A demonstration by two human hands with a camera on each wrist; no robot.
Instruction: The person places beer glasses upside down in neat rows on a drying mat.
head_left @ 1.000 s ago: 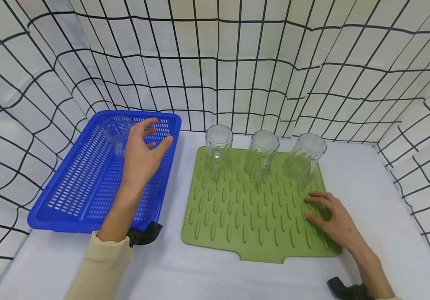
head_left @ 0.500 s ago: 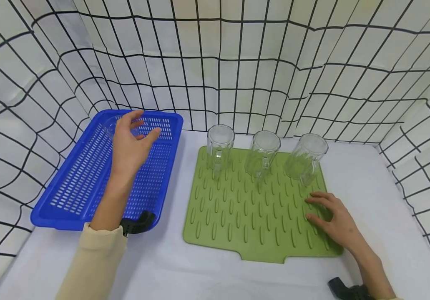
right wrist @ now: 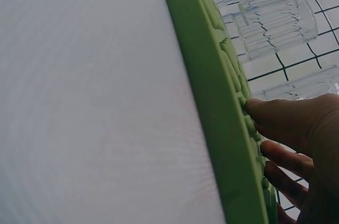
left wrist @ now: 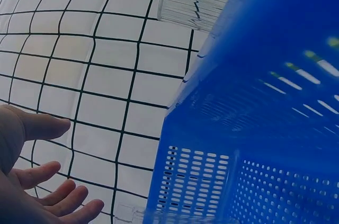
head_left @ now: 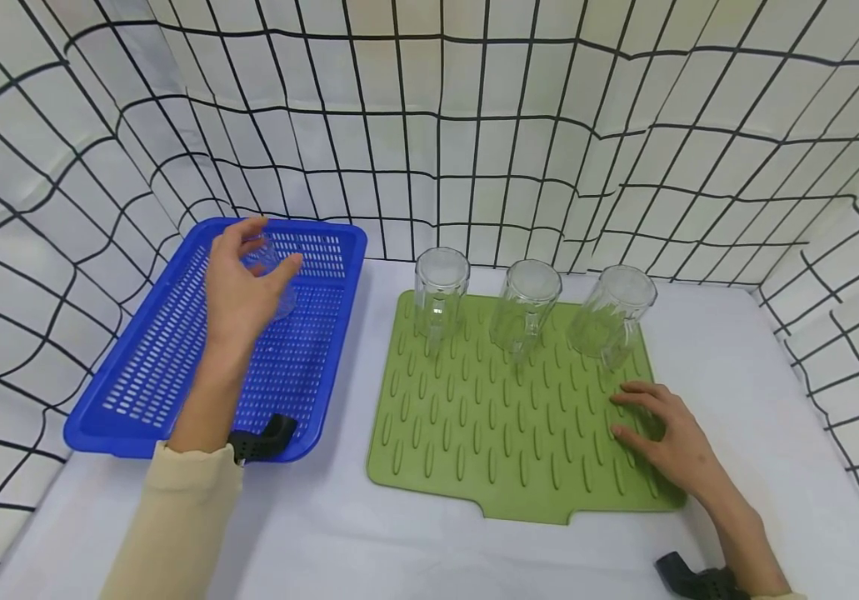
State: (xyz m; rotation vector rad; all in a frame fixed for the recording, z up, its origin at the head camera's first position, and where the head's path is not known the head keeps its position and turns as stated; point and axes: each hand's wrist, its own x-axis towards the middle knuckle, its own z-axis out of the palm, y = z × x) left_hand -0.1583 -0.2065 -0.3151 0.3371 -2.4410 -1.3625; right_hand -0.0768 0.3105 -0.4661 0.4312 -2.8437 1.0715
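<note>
In the head view my left hand (head_left: 237, 287) is over the far part of the blue basket (head_left: 327, 392), fingers spread and slightly bent. A clear glass mug (head_left: 284, 302) in the basket is partly hidden behind this hand. The left wrist view shows the fingers apart from the glass at its bottom edge. My right hand (head_left: 672, 437) rests at the right side of the green drying mat (head_left: 489, 433), fingers loosely bent, holding nothing. Three clear glass mugs stand upside down along the mat's far edge: the left mug (head_left: 440, 292), middle mug (head_left: 526, 308) and right mug (head_left: 612, 312).
Black wire grid panels (head_left: 436, 117) backed with white cloth enclose the back and sides. A white cloth (head_left: 369, 533) covers the table. The basket's raised rim (head_left: 357, 250) faces the mat across a narrow strip of cloth.
My left hand has moved left over the basket, bringing the glass mug from its left side to its right side in view. The right hand and the three mugs stay put.
</note>
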